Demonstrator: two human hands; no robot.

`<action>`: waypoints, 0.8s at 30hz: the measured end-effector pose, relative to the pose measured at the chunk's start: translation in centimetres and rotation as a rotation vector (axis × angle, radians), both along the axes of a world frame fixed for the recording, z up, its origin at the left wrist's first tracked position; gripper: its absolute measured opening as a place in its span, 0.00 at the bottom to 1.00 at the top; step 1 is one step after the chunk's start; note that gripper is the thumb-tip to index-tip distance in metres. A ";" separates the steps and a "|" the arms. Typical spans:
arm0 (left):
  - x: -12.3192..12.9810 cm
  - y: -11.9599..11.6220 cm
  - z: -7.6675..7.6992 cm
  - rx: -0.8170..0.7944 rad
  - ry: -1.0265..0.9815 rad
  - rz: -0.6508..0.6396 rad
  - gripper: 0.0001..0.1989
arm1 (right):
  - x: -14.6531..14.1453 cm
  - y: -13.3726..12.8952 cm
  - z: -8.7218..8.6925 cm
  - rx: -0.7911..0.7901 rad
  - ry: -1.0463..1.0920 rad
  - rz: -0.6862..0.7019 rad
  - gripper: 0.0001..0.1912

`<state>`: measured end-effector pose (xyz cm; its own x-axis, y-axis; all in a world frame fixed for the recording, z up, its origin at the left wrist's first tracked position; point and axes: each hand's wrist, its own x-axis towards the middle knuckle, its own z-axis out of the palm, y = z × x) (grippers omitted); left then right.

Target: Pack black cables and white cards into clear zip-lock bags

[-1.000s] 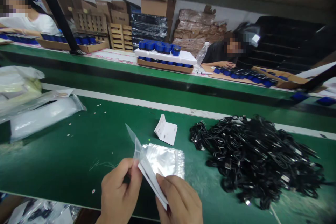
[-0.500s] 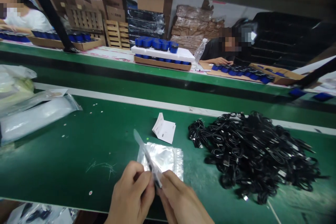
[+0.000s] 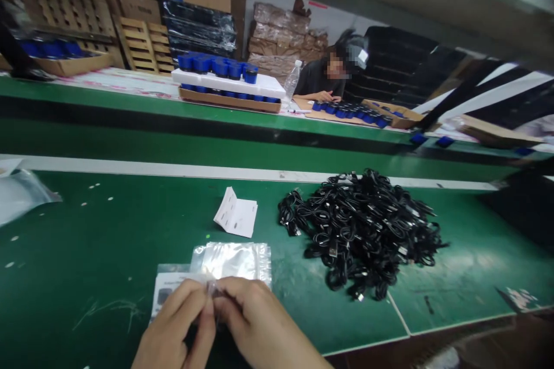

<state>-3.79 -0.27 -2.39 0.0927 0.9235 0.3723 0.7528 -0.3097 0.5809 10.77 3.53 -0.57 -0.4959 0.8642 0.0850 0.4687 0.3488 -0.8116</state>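
My left hand (image 3: 175, 323) and my right hand (image 3: 255, 314) meet at the front of the green table, fingertips pinched together on a clear zip bag (image 3: 175, 269). A printed white leaflet (image 3: 163, 283) with a dark picture shows through the bag, to the left of the fingers. Part of the bag is hidden by my hands. Just beyond them lies a stack of clear zip bags (image 3: 236, 259). Farther back, a folded white leaflet (image 3: 242, 216) stands half open. To the right is a heap of coiled black USB cables (image 3: 363, 230).
A plastic-wrapped bundle (image 3: 21, 193) lies at the left edge. Behind a white strip (image 3: 194, 170), a raised shelf bears blue containers (image 3: 220, 66) on a white foam tray (image 3: 268, 85) and a plastic bottle (image 3: 293, 78). A co-worker (image 3: 322, 78) sits beyond it.
The bag has turned from edge-on to flatter, and its printed leaflet now shows at the left. My head view has swung right, so everything sits farther left in the picture.
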 end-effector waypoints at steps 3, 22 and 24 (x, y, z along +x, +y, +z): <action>-0.6 0.8 -0.5 -0.031 0.078 -0.014 0.11 | 2.8 2.5 2.1 0.179 -0.449 -0.238 0.08; 0.1 1.0 -1.6 0.002 0.126 0.036 0.12 | 7.2 8.2 3.3 0.136 -0.605 -0.391 0.08; 0.2 1.0 -1.6 0.018 0.124 0.044 0.12 | 7.4 6.9 3.1 0.102 -0.481 -0.350 0.11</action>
